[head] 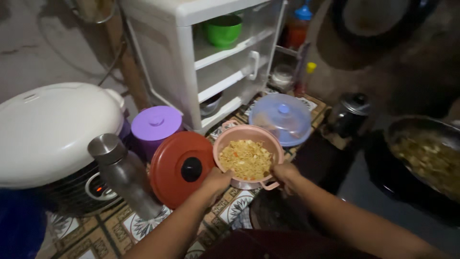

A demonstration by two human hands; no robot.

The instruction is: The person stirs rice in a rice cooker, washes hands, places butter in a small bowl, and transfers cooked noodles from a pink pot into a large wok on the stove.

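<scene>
Head view, dim and blurred on the right, pan (426,158) cut off by the edge, pink bowl (248,156) of noodles on the patterned floor beside the red lid (181,168), left hand (216,181) and right hand (286,173) each with grip closed on the bowl's near rim, blue lid (280,119) just behind the bowl.

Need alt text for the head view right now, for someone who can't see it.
Both hands, left hand and right hand, hold a pink bowl of noodles over a patterned mat. Beside it sit a red lid, a purple container, a blue dome cover and a steel bottle.
</scene>
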